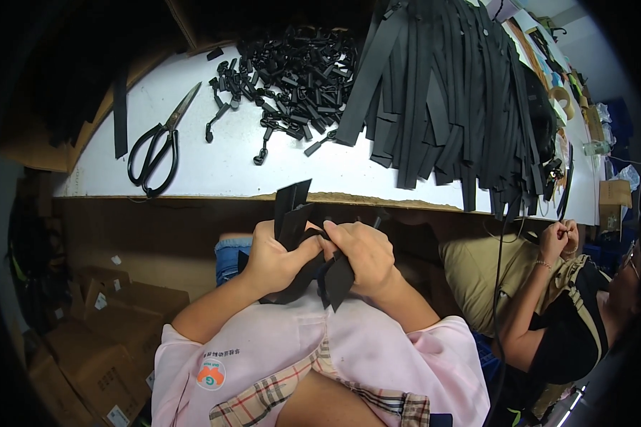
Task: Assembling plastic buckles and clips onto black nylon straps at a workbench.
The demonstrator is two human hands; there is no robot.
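Close to my body, in front of the table edge, my left hand (274, 257) and my right hand (363, 255) meet at a folded black zipper strip (290, 226). The left fingers are closed round it, and its flat ends stand up above that hand. My right thumb and fingers pinch the strip where the hands meet, while another flat end (339, 276) hangs below. Whether a small part sits between the fingertips is hidden. On the table beyond lies a heap of black zipper sliders with pulls (299, 82), with a thick pile of long black strips (434, 92) beside it.
Black-handled scissors (165, 142) lie at the table's left, near a single black strip (120, 117). Cardboard boxes (96, 349) are stacked at lower left. At the right sits another person (548, 299), hands together near the table edge. A tape roll (561, 103) stands at far right.
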